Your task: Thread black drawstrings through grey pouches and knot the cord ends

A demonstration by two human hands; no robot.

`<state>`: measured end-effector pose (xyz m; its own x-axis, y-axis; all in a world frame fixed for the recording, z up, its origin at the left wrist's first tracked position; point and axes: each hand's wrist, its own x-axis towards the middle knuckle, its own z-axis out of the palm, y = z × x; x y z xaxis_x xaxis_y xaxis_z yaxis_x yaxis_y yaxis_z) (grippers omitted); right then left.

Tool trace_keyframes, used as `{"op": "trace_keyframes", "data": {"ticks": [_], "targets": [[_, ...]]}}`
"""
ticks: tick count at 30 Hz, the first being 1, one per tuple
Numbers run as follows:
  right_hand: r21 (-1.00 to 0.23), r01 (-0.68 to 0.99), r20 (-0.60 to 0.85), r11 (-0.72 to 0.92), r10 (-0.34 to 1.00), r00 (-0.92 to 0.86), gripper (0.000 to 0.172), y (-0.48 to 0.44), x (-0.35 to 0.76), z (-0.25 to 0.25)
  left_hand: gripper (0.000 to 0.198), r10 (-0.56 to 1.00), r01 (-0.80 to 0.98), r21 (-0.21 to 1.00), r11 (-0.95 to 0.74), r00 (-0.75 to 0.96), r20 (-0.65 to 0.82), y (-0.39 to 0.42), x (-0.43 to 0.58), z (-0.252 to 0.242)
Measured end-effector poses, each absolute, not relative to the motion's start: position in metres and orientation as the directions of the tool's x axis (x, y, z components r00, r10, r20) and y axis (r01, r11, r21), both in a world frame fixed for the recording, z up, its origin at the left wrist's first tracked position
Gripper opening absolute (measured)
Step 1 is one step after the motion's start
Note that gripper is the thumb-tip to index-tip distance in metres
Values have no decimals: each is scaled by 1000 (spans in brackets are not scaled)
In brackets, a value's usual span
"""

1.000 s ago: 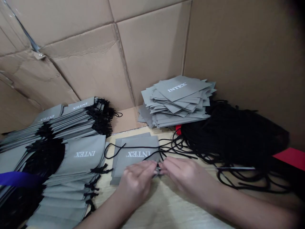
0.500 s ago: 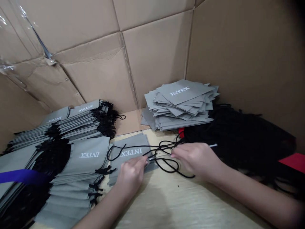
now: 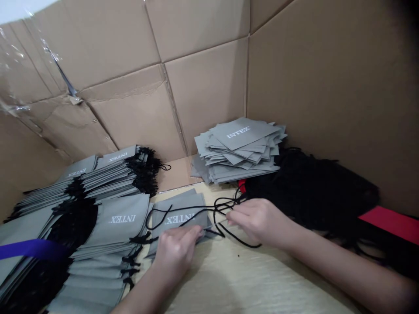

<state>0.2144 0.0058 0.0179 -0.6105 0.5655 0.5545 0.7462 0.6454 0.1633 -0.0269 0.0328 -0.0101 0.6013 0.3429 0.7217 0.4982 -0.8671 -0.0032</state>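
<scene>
My left hand (image 3: 180,246) is closed in a pinch at the right corner of a grey INTEX pouch (image 3: 178,205), which lies flat on the table. A loop of black cord (image 3: 214,233) comes out beside its fingertips. To the right, my right hand (image 3: 257,220) pinches a thin, pale rod (image 3: 216,225) that points toward the left fingertips; most of it is hidden or blurred. More black cord (image 3: 225,202) lies in loose loops between and above both hands.
A messy stack of grey pouches (image 3: 242,148) stands at the back. Corded pouches (image 3: 111,248) are piled at left, near a blue strap (image 3: 32,248). A heap of black cords (image 3: 314,187) with a red strip (image 3: 393,222) lies right. Cardboard walls (image 3: 203,83) enclose the table (image 3: 255,283).
The left hand has drawn slightly left and down with the cord, and the loops between the hands are smaller. The right hand still pinches. The whole view has shifted a little.
</scene>
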Motion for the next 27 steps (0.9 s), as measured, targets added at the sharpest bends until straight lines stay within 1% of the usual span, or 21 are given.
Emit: {"op": "trace_keyframes", "data": {"ticks": [3, 5, 6, 8, 10, 12, 14, 15, 17, 19, 20, 22, 24, 26, 27], "targets": [[149, 723, 511, 674, 574, -640, 22, -3, 195, 8, 21, 352, 472, -3, -882, 663, 660, 21, -15, -12], [121, 730, 505, 673, 592, -629, 18, -5, 189, 4, 21, 363, 491, -34, -870, 688, 628, 18, -13, -8], [93, 743, 512, 663, 608, -607, 18, -4, 190, 3, 21, 368, 507, -57, -860, 693, 620, 18, -15, -5], [2, 777, 540, 629, 654, -531, 20, 2, 198, 3, 29, 386, 549, -89, -831, 684, 619, 23, -28, 3], [-98, 813, 563, 575, 705, -431, 23, 9, 209, 5, 38, 457, 601, -50, -798, 658, 599, 31, -47, 11], [-187, 824, 567, 536, 743, -355, 25, 14, 219, 8, 38, 560, 654, 67, -754, 586, 586, 40, -68, 14], [-251, 813, 554, 525, 767, -325, 25, 16, 224, 10, 23, 649, 638, 280, -717, 465, 602, 48, -83, 13], [-273, 807, 543, 523, 777, -319, 24, 16, 224, 11, 20, 709, 617, 404, -675, 391, 587, 50, -87, 11], [-320, 800, 511, 508, 803, -306, 21, 14, 220, 12, 17, 822, 540, 632, -555, 242, 515, 53, -90, 7], [-369, 786, 495, 497, 820, -286, 25, 12, 214, 12, 17, 902, 442, 789, -426, 140, 409, 53, -88, 3], [-388, 768, 507, 510, 814, -284, 27, 11, 212, 11, 18, 927, 396, 839, -372, 108, 360, 53, -87, 2], [-409, 713, 564, 569, 772, -293, 21, 11, 209, 10, 20, 953, 354, 886, -301, 74, 294, 54, -86, 2], [-417, 676, 601, 608, 742, -297, 19, 12, 208, 9, 19, 959, 408, 870, -277, 71, 273, 56, -88, 4], [-429, 674, 585, 602, 754, -301, 20, 13, 208, 7, 18, 958, 475, 833, -282, 92, 272, 58, -92, 6], [-436, 681, 562, 588, 769, -304, 19, 14, 208, 7, 18, 960, 478, 834, -276, 101, 260, 59, -94, 7]]}}
